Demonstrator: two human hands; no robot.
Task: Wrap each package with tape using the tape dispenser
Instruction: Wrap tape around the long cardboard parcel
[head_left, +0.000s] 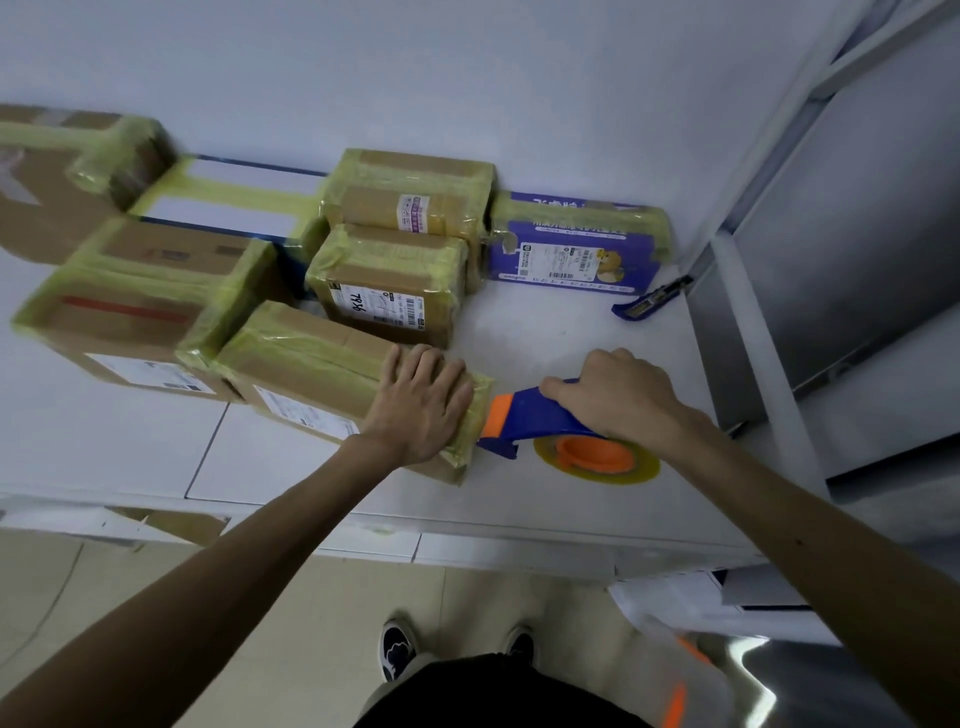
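- Left hand (418, 402): flat, fingers spread, palm pressed on the right end of the nearest package (332, 382); grips nothing.
- Right hand (621, 397): closed around the handle of the tape dispenser (540, 415); the handle itself is hidden under the fingers.
- Tape dispenser: blue body, orange front part, its nose touching the yellowish tape on the package's right end; tape roll (597, 457) on an orange hub resting low against the worktop (545, 332).
- Nearest package: brown carton banded in yellowish tape, near the worktop's front edge; white label on its front side, print too blurred to read.
- Package behind it (387, 286): taped carton, label handwritten "7836" as far as legible.
- Purple package (576, 241): at the back right against the wall, printed label and cartoon figure; text too small to read.
- Further taped cartons at the left, blurred, one cut off by the frame edge.
- Blue cutter (652, 301): lying near the worktop's right edge.
- Open room: bare worktop between dispenser, cutter and purple package.
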